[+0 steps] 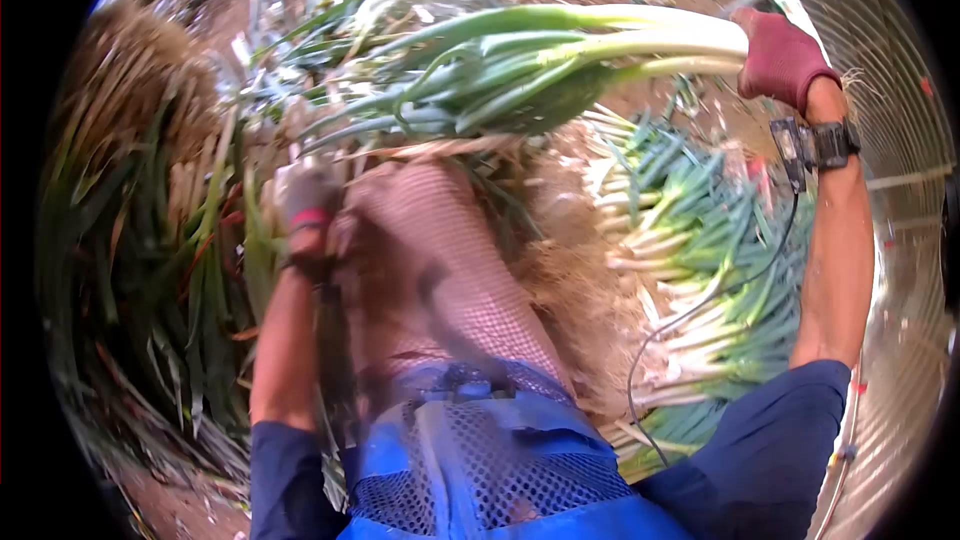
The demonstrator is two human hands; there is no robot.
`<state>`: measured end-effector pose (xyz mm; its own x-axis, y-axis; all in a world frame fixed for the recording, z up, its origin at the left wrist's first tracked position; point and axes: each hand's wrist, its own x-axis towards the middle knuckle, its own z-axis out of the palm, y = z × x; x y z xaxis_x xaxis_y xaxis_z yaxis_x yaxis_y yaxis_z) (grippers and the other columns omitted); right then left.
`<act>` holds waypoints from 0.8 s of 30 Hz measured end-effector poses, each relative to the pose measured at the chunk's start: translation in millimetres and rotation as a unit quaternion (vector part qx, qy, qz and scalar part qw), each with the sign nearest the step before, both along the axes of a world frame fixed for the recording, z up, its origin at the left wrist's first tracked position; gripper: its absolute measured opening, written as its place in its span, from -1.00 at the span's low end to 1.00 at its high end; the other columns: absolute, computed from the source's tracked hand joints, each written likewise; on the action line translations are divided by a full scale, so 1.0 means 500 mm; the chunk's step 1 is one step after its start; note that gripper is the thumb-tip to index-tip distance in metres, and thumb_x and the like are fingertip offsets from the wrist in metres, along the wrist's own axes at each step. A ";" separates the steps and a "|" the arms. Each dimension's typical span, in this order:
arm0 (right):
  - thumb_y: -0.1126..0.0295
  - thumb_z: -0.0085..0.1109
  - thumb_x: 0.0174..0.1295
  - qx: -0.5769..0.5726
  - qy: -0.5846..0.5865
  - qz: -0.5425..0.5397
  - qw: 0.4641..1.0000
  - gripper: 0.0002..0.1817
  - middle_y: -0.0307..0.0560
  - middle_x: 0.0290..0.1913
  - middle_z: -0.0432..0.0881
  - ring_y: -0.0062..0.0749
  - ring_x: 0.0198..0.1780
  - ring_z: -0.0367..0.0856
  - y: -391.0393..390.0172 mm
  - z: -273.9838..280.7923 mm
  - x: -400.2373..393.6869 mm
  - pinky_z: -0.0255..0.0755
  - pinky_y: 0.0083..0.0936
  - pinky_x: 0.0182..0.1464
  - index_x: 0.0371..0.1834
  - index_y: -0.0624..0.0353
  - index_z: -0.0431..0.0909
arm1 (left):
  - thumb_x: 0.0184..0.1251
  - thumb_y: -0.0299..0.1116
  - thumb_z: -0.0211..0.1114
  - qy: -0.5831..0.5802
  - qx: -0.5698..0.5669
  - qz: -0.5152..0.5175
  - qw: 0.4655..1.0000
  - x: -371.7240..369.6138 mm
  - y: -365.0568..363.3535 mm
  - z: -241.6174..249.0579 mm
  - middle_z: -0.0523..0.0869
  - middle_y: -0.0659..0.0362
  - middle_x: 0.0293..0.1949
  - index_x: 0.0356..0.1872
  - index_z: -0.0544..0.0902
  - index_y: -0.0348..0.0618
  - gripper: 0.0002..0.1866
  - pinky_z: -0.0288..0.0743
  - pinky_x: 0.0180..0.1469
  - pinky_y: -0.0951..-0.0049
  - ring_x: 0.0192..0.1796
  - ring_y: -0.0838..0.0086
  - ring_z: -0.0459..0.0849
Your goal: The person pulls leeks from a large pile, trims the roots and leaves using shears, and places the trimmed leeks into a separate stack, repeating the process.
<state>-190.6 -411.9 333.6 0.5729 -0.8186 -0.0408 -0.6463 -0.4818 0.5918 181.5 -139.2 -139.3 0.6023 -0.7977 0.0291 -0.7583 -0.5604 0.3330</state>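
My right hand point(785, 55), in a dark red glove, is closed round the white root ends of a bunch of green onions point(560, 50). The bunch stretches leftward across the upper middle, its green leaves pointing left. My left hand point(308, 195), in a pale glove with a red cuff, is blurred by motion beside the pile of unpeeled onions point(190, 230) at the left. Its fingers are too smeared to read, and the bunch's leaf tips pass just above it.
Cleaned green onions point(690, 250) lie in a stack at the right, with tangled roots point(570, 290) beside them. Leaf scraps point(330, 30) litter the soil at the top. A cable point(690, 312) runs down from my right wrist.
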 end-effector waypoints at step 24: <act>-0.07 0.60 0.08 -0.204 -0.593 -0.657 0.419 -0.18 0.25 0.31 0.71 -0.07 0.25 0.71 0.412 -0.699 -0.754 0.53 -0.29 0.33 0.20 0.46 0.70 | 0.47 0.20 0.25 0.226 -0.025 0.158 0.961 0.084 0.128 -0.111 0.75 0.03 -0.47 -0.25 0.79 -0.28 -0.40 0.48 -0.22 0.13 -0.39 0.24 0.66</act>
<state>-567.6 -205.7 -16.1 -0.9632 -0.2598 -0.0688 -0.1510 0.7350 -0.6610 223.8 -75.1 -194.9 0.7747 -0.5770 -0.2586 -0.3245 -0.7138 0.6206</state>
